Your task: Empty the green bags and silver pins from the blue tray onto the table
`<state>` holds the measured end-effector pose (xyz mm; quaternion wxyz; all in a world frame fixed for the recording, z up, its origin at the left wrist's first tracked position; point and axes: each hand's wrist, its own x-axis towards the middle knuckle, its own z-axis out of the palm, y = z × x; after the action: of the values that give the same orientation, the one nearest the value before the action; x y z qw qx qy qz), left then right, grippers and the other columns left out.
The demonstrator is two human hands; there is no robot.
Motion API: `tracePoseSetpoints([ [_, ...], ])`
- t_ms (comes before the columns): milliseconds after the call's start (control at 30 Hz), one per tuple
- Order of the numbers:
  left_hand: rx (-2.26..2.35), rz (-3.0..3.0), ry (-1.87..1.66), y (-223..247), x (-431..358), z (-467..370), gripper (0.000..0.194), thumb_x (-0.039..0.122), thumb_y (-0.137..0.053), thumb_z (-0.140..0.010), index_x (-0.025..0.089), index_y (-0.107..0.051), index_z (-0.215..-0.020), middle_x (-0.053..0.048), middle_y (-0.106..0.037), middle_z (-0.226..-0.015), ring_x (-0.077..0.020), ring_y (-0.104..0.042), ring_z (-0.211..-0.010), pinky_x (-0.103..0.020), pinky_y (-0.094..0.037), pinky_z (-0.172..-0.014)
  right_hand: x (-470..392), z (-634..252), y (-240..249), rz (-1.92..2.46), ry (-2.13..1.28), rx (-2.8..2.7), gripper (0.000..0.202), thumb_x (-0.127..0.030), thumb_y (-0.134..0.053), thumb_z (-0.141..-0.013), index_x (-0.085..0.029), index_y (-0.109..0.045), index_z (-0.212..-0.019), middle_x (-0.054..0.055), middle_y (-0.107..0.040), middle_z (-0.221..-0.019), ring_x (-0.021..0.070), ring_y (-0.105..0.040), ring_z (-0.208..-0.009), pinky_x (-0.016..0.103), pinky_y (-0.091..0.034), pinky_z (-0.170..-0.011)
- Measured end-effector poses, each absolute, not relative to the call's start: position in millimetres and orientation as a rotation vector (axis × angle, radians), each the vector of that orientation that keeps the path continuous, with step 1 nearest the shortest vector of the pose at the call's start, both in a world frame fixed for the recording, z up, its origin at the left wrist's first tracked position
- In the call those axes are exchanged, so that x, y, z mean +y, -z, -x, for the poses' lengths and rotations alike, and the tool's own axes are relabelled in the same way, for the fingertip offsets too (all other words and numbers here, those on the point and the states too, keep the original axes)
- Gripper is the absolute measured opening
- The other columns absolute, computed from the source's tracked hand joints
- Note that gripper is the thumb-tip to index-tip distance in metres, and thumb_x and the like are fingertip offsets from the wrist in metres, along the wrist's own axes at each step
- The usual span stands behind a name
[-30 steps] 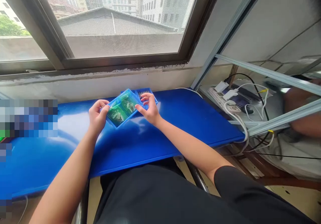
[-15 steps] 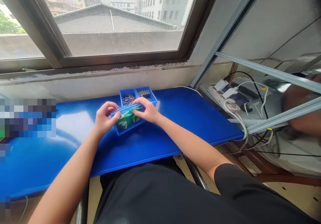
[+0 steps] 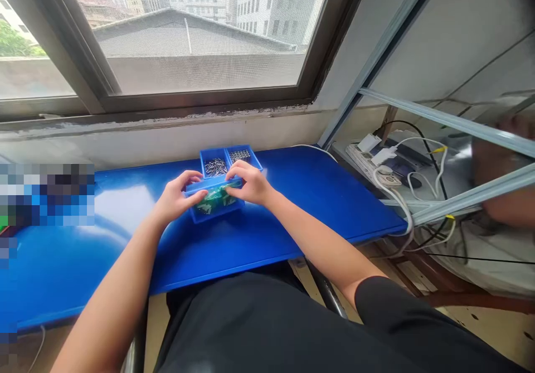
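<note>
A blue bin (image 3: pixel 217 215) holds green plastic bags (image 3: pixel 215 199) with small pale pieces in them. My left hand (image 3: pixel 180 194) grips the bin's left end, its thumb over the near side by the green plastic. Around the right end is my right hand (image 3: pixel 249 183), fingers on the top edge and thumb at the green plastic. Just behind stand two joined blue compartments, one with loose metal screws (image 3: pixel 215 166), the other with small metal parts (image 3: pixel 239 156).
The blue table (image 3: pixel 292 217) runs below a window. At the right, a metal frame (image 3: pixel 451 115) stands before a power strip (image 3: pixel 371 164) with white cables, and a blurred arm of another person shows there. Pixelated items lie at the far left.
My right hand has shifted slightly right and down along the bin. The bin's top edge has tilted a little, and my left fingers lie closer over it.
</note>
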<state>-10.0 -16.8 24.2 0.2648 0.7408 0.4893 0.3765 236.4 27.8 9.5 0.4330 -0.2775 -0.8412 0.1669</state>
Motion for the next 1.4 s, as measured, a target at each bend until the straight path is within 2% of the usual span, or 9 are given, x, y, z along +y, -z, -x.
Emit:
tracePoseSetpoints([
  [133, 1.424, -2.015, -0.949, -27, -18, 11, 0.048, 0.056, -0.066, -0.076, 0.019, -0.065, -0.107, -0.003, -0.065, -0.082, -0.0157, -0.055, -0.064, -0.027, -0.046, -0.06, 29, -239, -11, 0.653, -0.414, -2.124, 0.014, -0.028, -0.072, -0.076, -0.021, -0.063, -0.083, 0.006, -0.06, -0.093, 0.0188, -0.057, -0.083, 0.03, -0.047, -0.065],
  [300, 1.43, -2.197, -1.032, -26, -19, 11, 0.044, 0.053, -0.069, -0.073, 0.019, -0.068, -0.102, -0.004, -0.069, -0.085, -0.0159, -0.055, -0.067, -0.028, -0.045, -0.065, 27, -241, -16, 0.599, -0.456, -2.116, 0.037, -0.051, -0.082, -0.069, -0.021, -0.065, -0.083, 0.006, -0.06, -0.088, 0.0169, -0.053, -0.074, 0.031, -0.045, -0.063],
  [400, 1.415, -2.278, -1.054, -24, -19, 11, 0.044, 0.053, -0.071, -0.073, 0.02, -0.069, -0.102, -0.005, -0.071, -0.089, -0.0161, -0.056, -0.068, -0.028, -0.045, -0.065, 25, -240, -17, 0.62, -0.455, -2.093, 0.039, -0.055, -0.077, -0.072, -0.02, -0.066, -0.084, 0.005, -0.06, -0.082, 0.015, -0.048, -0.067, 0.031, -0.043, -0.062],
  [533, 1.431, -2.327, -1.086, -21, -19, 10, 0.045, 0.055, -0.071, -0.073, 0.02, -0.069, -0.102, -0.006, -0.072, -0.092, -0.0167, -0.058, -0.069, -0.028, -0.046, -0.065, 24, -239, -17, 0.691, -0.433, -2.049, 0.035, -0.055, -0.069, -0.08, -0.02, -0.066, -0.081, 0.003, -0.058, -0.075, 0.0143, -0.045, -0.062, 0.032, -0.043, -0.064],
  [700, 1.363, -2.533, -1.171, -21, -20, 7, 0.042, 0.053, -0.074, -0.073, 0.02, -0.07, -0.099, -0.005, -0.072, -0.083, -0.0158, -0.058, -0.065, -0.029, -0.049, -0.065, 23, -238, -18, 0.707, -0.422, -1.896, 0.03, -0.048, -0.06, -0.088, -0.02, -0.068, -0.086, 0.003, -0.056, -0.072, 0.0154, -0.047, -0.065, 0.034, -0.044, -0.068],
  [900, 1.092, -2.855, -1.353, -16, -18, 4, 0.035, 0.043, -0.075, -0.076, 0.019, -0.067, -0.101, -0.006, -0.074, -0.086, -0.0178, -0.066, -0.072, -0.03, -0.054, -0.069, 28, -235, -18, 0.672, -0.559, -1.734, 0.033, -0.052, -0.056, -0.09, -0.02, -0.067, -0.091, 0.005, -0.064, -0.089, 0.0158, -0.054, -0.075, 0.032, -0.047, -0.069],
  [1100, 0.93, -3.008, -1.437, -10, -16, 0, 0.04, 0.041, -0.076, -0.076, 0.018, -0.065, -0.107, -0.008, -0.074, -0.09, -0.0192, -0.068, -0.076, -0.031, -0.055, -0.068, 30, -235, -15, 0.737, -0.668, -1.648, 0.033, -0.052, -0.059, -0.088, -0.02, -0.067, -0.087, 0.003, -0.065, -0.082, 0.0145, -0.056, -0.072, 0.03, -0.047, -0.066],
  [1400, 0.869, -3.186, -1.349, -12, -15, 8, 0.044, 0.049, -0.075, -0.076, 0.021, -0.066, -0.108, -0.009, -0.074, -0.094, -0.0212, -0.069, -0.079, -0.033, -0.056, -0.068, 26, -236, -16, 0.665, -0.705, -1.581, 0.035, -0.051, -0.057, -0.089, -0.019, -0.067, -0.08, 0.003, -0.066, -0.076, 0.0146, -0.058, -0.069, 0.031, -0.048, -0.065],
])
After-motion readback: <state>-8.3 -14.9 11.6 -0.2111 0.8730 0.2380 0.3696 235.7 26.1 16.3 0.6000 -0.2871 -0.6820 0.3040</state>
